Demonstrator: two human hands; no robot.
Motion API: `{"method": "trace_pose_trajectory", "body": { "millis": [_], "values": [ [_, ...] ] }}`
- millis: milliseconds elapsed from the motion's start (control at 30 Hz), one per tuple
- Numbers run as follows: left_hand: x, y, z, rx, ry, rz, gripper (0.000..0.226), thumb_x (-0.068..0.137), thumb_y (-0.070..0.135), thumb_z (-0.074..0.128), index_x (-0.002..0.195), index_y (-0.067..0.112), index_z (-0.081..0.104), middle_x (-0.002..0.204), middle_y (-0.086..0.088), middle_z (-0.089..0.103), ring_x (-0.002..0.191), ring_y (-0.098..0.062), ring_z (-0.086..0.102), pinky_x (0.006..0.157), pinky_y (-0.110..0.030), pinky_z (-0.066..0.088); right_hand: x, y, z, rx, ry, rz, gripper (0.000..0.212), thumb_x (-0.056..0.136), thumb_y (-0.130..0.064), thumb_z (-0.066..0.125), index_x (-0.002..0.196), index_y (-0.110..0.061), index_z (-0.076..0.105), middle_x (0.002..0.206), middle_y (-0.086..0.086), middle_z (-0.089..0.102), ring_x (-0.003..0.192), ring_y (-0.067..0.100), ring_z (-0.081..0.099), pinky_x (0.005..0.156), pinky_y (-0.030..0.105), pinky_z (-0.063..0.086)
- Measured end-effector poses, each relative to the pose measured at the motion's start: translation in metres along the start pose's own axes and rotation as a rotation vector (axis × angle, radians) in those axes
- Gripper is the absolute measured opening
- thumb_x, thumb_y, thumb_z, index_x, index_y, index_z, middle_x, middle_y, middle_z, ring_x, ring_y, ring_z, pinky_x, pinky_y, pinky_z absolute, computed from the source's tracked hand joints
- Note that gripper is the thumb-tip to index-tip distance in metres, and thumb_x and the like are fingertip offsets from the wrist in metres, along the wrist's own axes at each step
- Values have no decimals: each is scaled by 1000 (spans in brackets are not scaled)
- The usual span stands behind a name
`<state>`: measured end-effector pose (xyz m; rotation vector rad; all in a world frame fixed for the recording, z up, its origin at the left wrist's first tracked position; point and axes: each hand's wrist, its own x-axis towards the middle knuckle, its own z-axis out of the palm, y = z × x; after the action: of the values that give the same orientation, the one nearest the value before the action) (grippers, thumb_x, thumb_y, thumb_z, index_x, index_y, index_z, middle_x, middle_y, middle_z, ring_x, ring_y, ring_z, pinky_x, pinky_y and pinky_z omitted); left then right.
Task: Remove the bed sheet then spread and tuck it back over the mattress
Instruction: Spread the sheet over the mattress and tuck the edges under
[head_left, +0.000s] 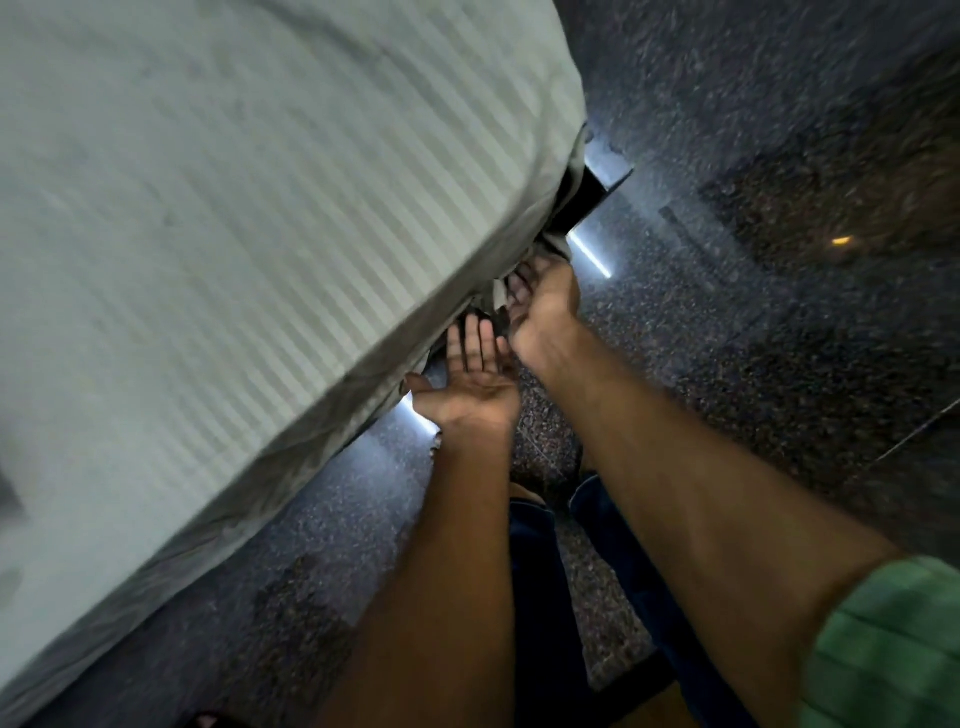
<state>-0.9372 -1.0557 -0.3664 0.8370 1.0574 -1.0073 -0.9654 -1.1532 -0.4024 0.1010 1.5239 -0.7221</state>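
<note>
Left hand (470, 387) lies flat, palm up; right hand (540, 301) grips the bed sheet (260, 208).

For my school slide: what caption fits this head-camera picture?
Left hand lies open, palm-up; right hand tucks the striped sheet under.

The sheet (234, 218) covers the mattress at left, both hands (470, 384) under its edge, floor (753, 338) right.
</note>
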Motion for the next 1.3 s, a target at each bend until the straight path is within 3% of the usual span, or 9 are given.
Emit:
{"method": "trace_pose_trajectory", "body": {
  "millis": [133, 400, 533, 667, 767, 1033, 1167, 1267, 1300],
  "values": [
    [9, 2, 10, -84, -15, 24, 94, 96, 75, 20, 141, -1, 53, 137, -22, 63, 129, -33, 60, 112, -44, 44, -10, -6, 11, 113, -111, 73, 32, 101, -49, 47, 99, -25, 67, 104, 3, 72, 97, 20, 64, 96, 32, 51],
    [37, 23, 64, -241, 84, 69, 93, 93, 77, 10, 120, 6, 64, 131, -20, 63, 125, -32, 57, 113, -47, 38, 1, -22, 38, 186, -196, 155, 57, 100, -54, 25, 96, -18, 69, 103, 13, 72, 106, 31, 65, 76, 35, 54],
    [34, 19, 41, -92, -2, 20, 88, 96, 69, 11, 144, 6, 50, 142, -17, 58, 136, -27, 50, 119, -42, 30, 0, -30, 40, 174, -260, 200, 55, 104, -48, 29, 110, -13, 71, 124, 18, 70, 122, 33, 63, 96, 44, 53],
    [6, 10, 13, 88, -50, -8, 84, 99, 70, 14, 143, 12, 56, 139, -12, 64, 135, -23, 55, 119, -39, 32, -29, -30, 8, -62, -145, 79, 40, 107, -38, 41, 116, -11, 68, 114, 12, 72, 101, 23, 69, 85, 31, 54],
    [-12, 1, -7, 68, -13, 1, 83, 98, 73, 18, 139, 14, 60, 130, -12, 70, 127, -24, 61, 115, -38, 40, -39, -15, -30, -68, -47, 97, 46, 107, -38, 41, 128, -6, 66, 125, 14, 71, 118, 27, 67, 107, 37, 49],
    [11, 4, -10, -119, -51, 25, 91, 99, 74, 20, 144, 1, 50, 138, -22, 62, 129, -34, 59, 118, -46, 39, -27, 0, -1, 164, -198, 170, 81, 103, -64, 30, 152, -1, 41, 156, 20, 44, 148, 31, 38, 126, 41, 23],
    [33, 16, 21, -198, -62, 68, 90, 98, 73, 16, 144, 3, 49, 144, -23, 56, 135, -37, 53, 117, -58, 35, -21, 0, 24, 120, -77, 102, 77, 92, -70, 44, 132, -8, 66, 133, 12, 67, 126, 30, 62, 114, 43, 45],
    [44, 18, 52, -284, 0, 79, 89, 97, 72, 16, 145, 7, 54, 149, -21, 52, 140, -38, 47, 119, -57, 31, 27, 0, 41, 165, -30, 33, 82, 54, -66, 59, 115, -16, 77, 114, 10, 76, 115, 37, 68, 104, 56, 52],
    [45, 17, 55, -289, 7, 77, 89, 96, 73, 16, 144, 8, 54, 150, -19, 51, 140, -37, 46, 120, -56, 31, 28, -4, 40, 153, -64, 30, 80, 54, -66, 56, 113, -16, 78, 113, 11, 77, 113, 38, 68, 102, 58, 51]
  ]
}}
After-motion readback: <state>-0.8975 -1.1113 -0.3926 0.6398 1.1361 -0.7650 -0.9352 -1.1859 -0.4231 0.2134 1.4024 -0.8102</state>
